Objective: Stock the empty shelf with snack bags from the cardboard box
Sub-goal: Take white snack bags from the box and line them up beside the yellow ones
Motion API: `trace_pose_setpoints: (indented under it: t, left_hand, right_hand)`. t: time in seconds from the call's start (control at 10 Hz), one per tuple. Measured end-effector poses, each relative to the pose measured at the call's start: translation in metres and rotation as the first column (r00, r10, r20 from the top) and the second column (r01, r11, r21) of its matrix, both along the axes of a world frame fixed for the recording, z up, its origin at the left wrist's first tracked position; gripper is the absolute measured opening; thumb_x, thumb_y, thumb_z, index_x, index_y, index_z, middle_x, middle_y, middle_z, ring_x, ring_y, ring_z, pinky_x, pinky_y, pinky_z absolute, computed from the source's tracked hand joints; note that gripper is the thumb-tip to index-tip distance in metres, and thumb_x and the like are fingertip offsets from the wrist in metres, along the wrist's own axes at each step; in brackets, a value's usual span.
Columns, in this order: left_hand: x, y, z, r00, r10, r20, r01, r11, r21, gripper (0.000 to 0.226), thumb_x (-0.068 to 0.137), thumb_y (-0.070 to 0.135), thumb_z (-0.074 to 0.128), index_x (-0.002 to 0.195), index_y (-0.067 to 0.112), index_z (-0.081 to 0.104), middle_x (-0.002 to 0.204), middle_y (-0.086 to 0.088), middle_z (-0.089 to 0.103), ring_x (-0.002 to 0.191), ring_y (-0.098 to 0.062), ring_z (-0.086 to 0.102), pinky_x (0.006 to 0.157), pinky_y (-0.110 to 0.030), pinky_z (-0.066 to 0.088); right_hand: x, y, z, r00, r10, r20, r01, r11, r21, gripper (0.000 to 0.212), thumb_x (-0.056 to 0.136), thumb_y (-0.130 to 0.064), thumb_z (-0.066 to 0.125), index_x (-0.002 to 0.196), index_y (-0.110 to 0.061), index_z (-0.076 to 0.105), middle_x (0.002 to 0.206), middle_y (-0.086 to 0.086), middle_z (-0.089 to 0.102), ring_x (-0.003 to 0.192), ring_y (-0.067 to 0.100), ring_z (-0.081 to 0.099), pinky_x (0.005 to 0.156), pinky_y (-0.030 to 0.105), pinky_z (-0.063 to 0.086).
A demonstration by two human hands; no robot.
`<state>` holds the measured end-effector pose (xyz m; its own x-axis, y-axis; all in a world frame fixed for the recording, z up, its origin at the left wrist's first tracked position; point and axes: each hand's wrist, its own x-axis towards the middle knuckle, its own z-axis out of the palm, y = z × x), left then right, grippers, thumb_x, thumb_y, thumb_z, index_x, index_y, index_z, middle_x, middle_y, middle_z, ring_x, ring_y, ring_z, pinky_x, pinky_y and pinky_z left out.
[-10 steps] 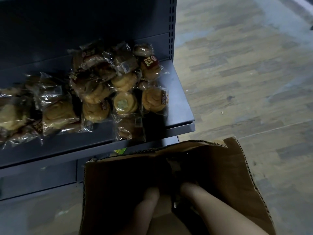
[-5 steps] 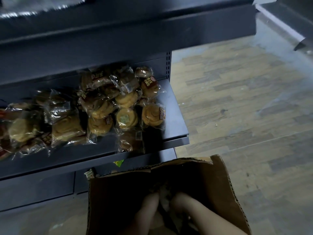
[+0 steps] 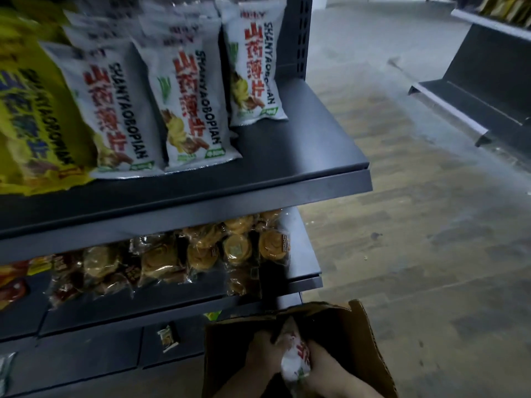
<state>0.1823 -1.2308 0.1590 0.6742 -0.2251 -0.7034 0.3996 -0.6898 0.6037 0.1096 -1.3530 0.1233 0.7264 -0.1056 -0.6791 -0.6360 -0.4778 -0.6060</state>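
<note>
One white snack bag [image 3: 296,359] is gripped between the left hand [image 3: 263,350] and the right hand [image 3: 324,361], fingers curled round it, inside the cardboard box [image 3: 365,337] at the bottom of the frame, below the shelf [image 3: 316,150].

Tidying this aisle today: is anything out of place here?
Yes. A small stray packet sits below the lower shelf, against the dark base, apart from the rest. The cookie packs on that shelf lie heaped, not in rows.
</note>
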Motion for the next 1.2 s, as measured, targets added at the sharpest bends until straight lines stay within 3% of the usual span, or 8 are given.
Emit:
trace_pose_setpoints:
  t: [0.2,0.3,0.4,0.7,0.9,1.0,1.1,1.2]
  left_hand:
    - [0.009,0.011,0.048,0.968,-0.202,0.151,0.205,0.979,-0.003,0.025,0.094,0.021,0.050,0.079,0.012,0.067,0.085,-0.005,0.067,0.087,-0.017,0.063,0.058,-0.016,0.035]
    - [0.012,0.017,0.067,0.943,-0.256,0.213,0.261,0.965,0.003,0.027,0.093,0.021,0.049,0.067,0.022,0.058,0.072,0.005,0.055,0.074,-0.008,0.053,0.055,-0.019,0.034]
    - [0.017,0.020,0.083,0.921,-0.273,0.279,0.287,0.958,-0.010,0.017,0.092,0.021,0.052,0.079,0.020,0.064,0.078,0.002,0.058,0.071,-0.010,0.054,0.059,-0.020,0.037]
    - [0.040,0.014,0.136,0.861,-0.278,0.426,0.325,0.945,-0.040,0.017,0.089,0.014,0.055,0.082,0.014,0.071,0.076,0.001,0.061,0.073,-0.010,0.056,0.061,-0.020,0.040]
    - [0.049,0.006,0.195,0.818,-0.339,0.465,0.414,0.908,-0.066,0.032,0.091,0.009,0.046,0.060,0.020,0.046,0.067,0.002,0.048,0.066,-0.011,0.045,0.060,-0.023,0.032]
    - [0.053,0.002,0.222,0.755,-0.372,0.540,0.451,0.892,-0.016,0.029,0.092,0.008,0.045,0.064,0.013,0.052,0.070,0.000,0.050,0.066,-0.010,0.045,0.057,-0.018,0.031]
    - [0.058,0.002,0.248,0.702,-0.383,0.601,0.467,0.884,0.017,0.022,0.091,0.010,0.048,0.075,0.003,0.061,0.079,-0.008,0.059,0.076,-0.019,0.053,0.065,-0.027,0.034]
    - [0.062,0.002,0.274,0.629,-0.360,0.689,0.453,0.890,0.052,0.021,0.091,0.014,0.047,0.078,0.015,0.063,0.085,-0.002,0.065,0.083,-0.021,0.059,0.067,-0.029,0.037]
  right_hand:
    - [-0.007,0.007,0.050,1.000,0.002,-0.015,0.001,0.974,0.225,0.080,0.077,-0.021,0.076,0.143,-0.014,0.031,0.133,-0.003,0.053,0.117,0.003,0.053,0.100,0.011,0.041]
    - [-0.018,0.010,0.066,0.999,-0.035,0.030,0.023,0.940,0.341,0.093,0.062,-0.028,0.080,0.140,-0.021,0.032,0.116,-0.012,0.058,0.102,-0.001,0.061,0.089,0.013,0.049]
    - [-0.015,0.002,0.081,0.998,-0.066,0.020,0.051,0.907,0.419,0.086,0.065,-0.005,0.082,0.136,-0.018,0.034,0.119,0.008,0.064,0.107,0.015,0.066,0.098,0.029,0.051]
    - [0.003,-0.009,0.143,0.999,-0.035,0.013,0.027,0.918,0.395,0.062,0.072,-0.009,0.081,0.125,-0.012,0.048,0.117,0.011,0.067,0.106,0.020,0.067,0.096,0.032,0.053]
    - [0.015,-0.013,0.183,0.992,-0.103,0.071,0.067,0.917,0.394,0.038,0.076,-0.008,0.079,0.111,-0.005,0.064,0.101,0.008,0.074,0.095,0.019,0.071,0.086,0.029,0.057]
    - [0.019,-0.011,0.209,0.991,-0.063,0.114,0.021,0.941,0.338,0.031,0.076,-0.023,0.080,0.103,-0.015,0.069,0.103,0.004,0.074,0.102,0.020,0.070,0.097,0.039,0.052]
    - [0.018,-0.010,0.238,0.998,0.019,0.059,-0.033,0.969,0.245,0.047,0.065,-0.046,0.080,0.107,-0.033,0.063,0.111,-0.008,0.072,0.111,0.014,0.063,0.103,0.046,0.042]
    - [0.022,-0.016,0.259,0.996,-0.038,0.086,0.012,0.957,0.291,0.049,0.072,-0.034,0.078,0.117,-0.028,0.058,0.112,-0.005,0.071,0.109,0.014,0.064,0.099,0.044,0.048]
